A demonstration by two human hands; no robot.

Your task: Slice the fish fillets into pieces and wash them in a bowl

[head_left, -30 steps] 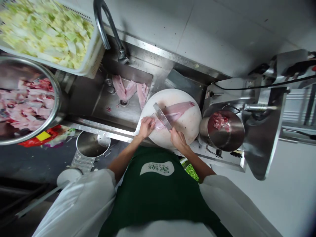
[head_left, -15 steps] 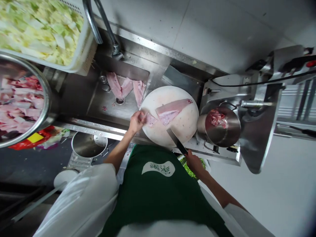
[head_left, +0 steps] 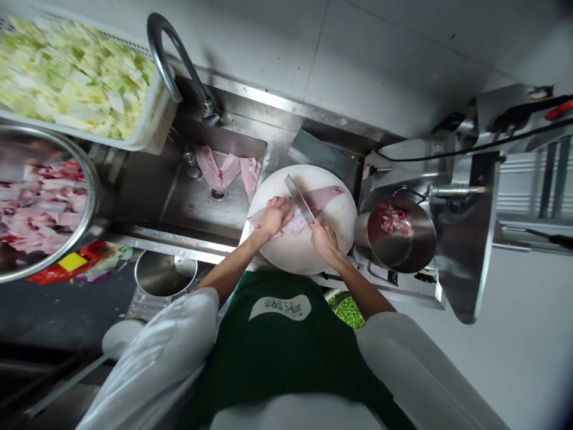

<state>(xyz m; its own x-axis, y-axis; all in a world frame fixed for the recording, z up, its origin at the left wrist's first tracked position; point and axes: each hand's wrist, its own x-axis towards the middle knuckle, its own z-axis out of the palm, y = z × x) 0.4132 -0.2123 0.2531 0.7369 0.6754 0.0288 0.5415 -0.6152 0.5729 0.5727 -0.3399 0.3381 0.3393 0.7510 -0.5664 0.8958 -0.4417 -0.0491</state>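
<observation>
A pale pink fish fillet (head_left: 326,196) lies across the round white cutting board (head_left: 295,258). My left hand (head_left: 276,216) rests on its left part with fingers curled, pressing it down and hiding some of it. A kitchen knife with a broad blade (head_left: 299,198) is gripped in my right hand (head_left: 325,241). Its blade crosses over the fillet, just right of my left fingers, and points up and left. Whether the edge has gone into the flesh I cannot tell. A smaller fish end sticks out left of my left hand.
Several fillets (head_left: 230,170) lie in the steel sink (head_left: 179,206) under the faucet (head_left: 163,57). A large pot (head_left: 92,197) of fish pieces and a basket (head_left: 154,113) of chopped cabbage stand left. Right is a steel pot (head_left: 414,254) with red scraps, beside a slicing machine (head_left: 470,239).
My left hand has moved right onto the fillet from the board's left edge. My right hand has brought the knife up from the board's near edge and across the fillet.
</observation>
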